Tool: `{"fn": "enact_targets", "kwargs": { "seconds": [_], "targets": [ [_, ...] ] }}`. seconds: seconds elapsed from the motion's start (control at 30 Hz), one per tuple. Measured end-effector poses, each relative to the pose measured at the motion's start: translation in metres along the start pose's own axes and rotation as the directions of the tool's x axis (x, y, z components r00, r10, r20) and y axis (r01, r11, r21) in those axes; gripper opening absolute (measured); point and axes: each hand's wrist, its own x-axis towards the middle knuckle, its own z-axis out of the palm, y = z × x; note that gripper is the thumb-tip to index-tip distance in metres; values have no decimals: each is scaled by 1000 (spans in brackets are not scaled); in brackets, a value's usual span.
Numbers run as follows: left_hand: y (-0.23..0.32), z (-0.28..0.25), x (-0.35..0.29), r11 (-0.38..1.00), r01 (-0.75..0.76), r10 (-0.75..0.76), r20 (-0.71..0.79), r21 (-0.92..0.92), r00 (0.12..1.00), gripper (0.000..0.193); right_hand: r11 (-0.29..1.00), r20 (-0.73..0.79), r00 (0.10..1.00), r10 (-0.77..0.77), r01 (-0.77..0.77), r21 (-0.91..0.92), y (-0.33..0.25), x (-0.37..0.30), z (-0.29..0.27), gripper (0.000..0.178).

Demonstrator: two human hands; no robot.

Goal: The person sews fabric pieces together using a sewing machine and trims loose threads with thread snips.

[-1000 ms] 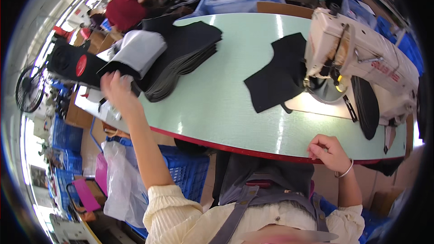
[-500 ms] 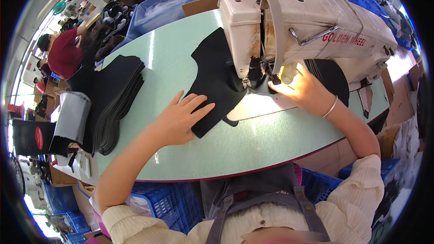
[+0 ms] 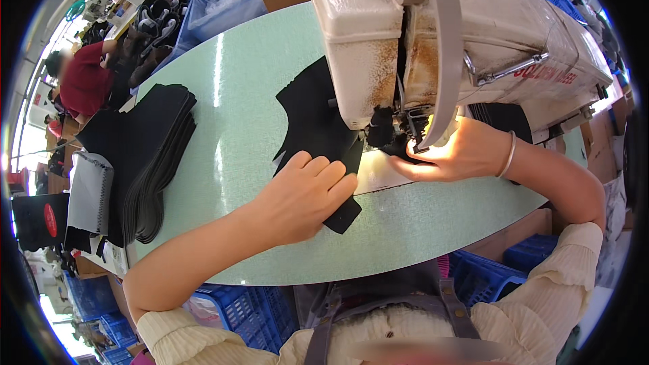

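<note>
A cut black fabric piece lies on the pale green table, its inner end under the needle area of a cream sewing machine. My left hand is closed over its near part, fingers curled into the cloth. One corner of the cloth sticks out below the knuckles. Close to the presser foot, my right hand pinches the fabric's other side between thumb and finger. The curved guard of the machine hides some of its fingertips. Lamp light falls on that hand.
A thick stack of black cut pieces lies at the table's left, a grey-white roll beside it. More dark pieces lie behind my right hand. Blue crates stand below the table edge. A person in red works at far left.
My left hand has moved right and its fingers have curled onto the cloth. The black piece has turned, its near end shifting right. The view has moved closer to the machine.
</note>
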Motion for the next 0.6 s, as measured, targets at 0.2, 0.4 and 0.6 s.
{"fn": "enact_targets", "kwargs": {
  "seconds": [0.2,0.4,0.6],
  "targets": [
    [10,2,13,776,-125,38,152,618,988,49,994,-68,995,77,-82,-74,-14,6,19,33],
    [23,13,19,841,142,-227,102,522,969,48,972,-35,973,228,-230,-53,-27,14,12,14],
    [29,22,19,901,273,-245,-124,336,961,43,900,-74,900,429,-418,126,-46,24,11,13]
  ]
}}
